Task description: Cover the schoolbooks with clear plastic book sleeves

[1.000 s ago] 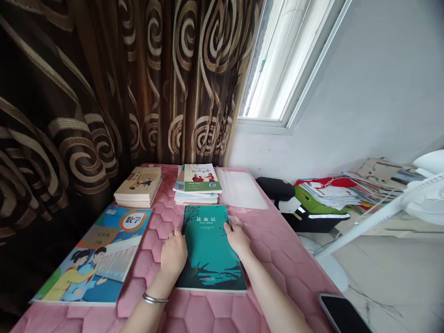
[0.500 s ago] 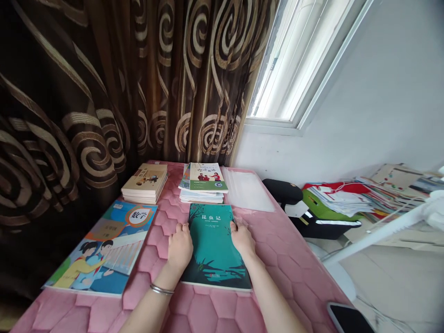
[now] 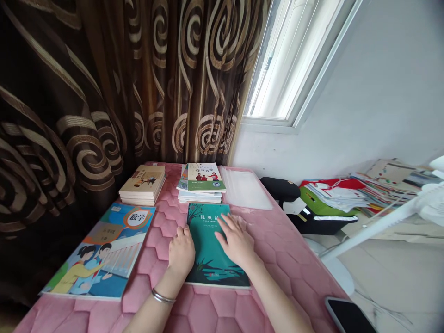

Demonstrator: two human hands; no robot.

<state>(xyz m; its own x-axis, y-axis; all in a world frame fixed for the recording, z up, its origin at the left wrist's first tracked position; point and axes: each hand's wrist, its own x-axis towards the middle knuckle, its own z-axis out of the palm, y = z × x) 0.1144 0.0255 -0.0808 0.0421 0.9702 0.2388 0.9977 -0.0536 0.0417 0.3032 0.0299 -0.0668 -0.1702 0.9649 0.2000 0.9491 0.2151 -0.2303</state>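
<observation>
A green book [image 3: 211, 249] with white Chinese characters lies flat on the pink quilted cover [image 3: 204, 312]. My left hand [image 3: 182, 249], with a silver bangle at the wrist, is curled against the book's left edge and holds it there; the fingertips are partly hidden. Over the right side of the cover, my right hand [image 3: 237, 243] lies flat with its fingers spread. To the left is a blue illustrated math textbook [image 3: 100, 254]. Behind the green book stands a pile of books topped by a white and green booklet [image 3: 204, 178].
A stack of tan books [image 3: 142, 182] sits at the back left, before a brown patterned curtain [image 3: 166, 92]. Clear plastic sheets [image 3: 244, 189] lie at the back right. A phone [image 3: 348, 314] rests by the right edge, and a white fan [image 3: 371, 226] stands beyond it.
My right hand has moved from the book's right edge onto its cover, and its fingers have spread. My left hand has stayed at the left edge. The view has shifted slightly.
</observation>
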